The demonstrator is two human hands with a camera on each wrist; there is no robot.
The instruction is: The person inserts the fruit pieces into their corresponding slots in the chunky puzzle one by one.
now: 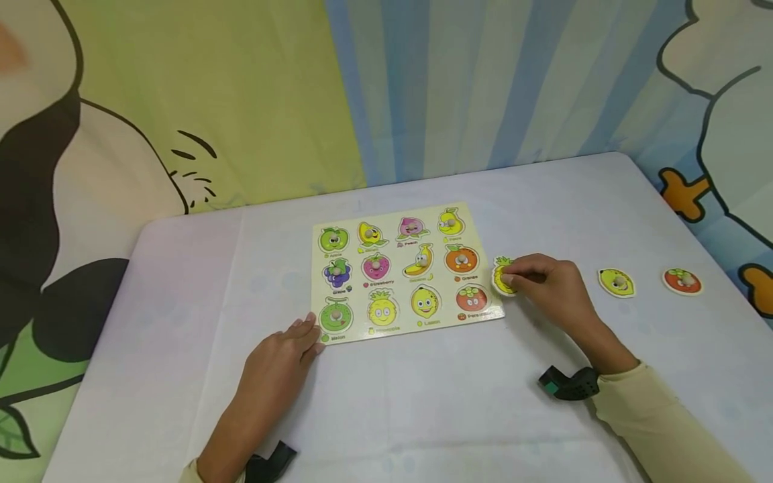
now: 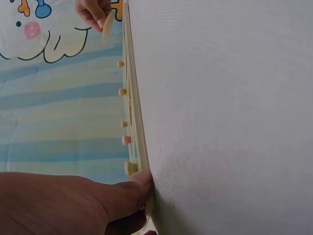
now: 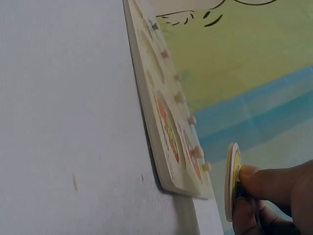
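A pale wooden fruit puzzle board (image 1: 356, 341) lies on the table, with knobbed fruit pieces in its upper rows and a melon piece (image 1: 335, 315) at its lower left. Printed pineapple (image 1: 383, 310), lemon and persimmon spots in the bottom row show no knobs. At the board's near left corner, my left hand (image 1: 280, 362) holds the edge between thumb and fingers. My right hand (image 1: 558, 288) pinches a pineapple piece (image 1: 500, 276) by its knob, just beyond the board's right edge. The right wrist view shows this piece (image 3: 230, 181) upright, side-on and apart from the board.
To the right of my right hand lie a loose lemon piece (image 1: 617, 283) and a red persimmon piece (image 1: 682, 281). A white cloth covers the table (image 1: 423, 409). Cartoon-printed fabric (image 1: 253, 100) hangs behind and along the sides. Each wrist wears a black camera (image 1: 570, 384).
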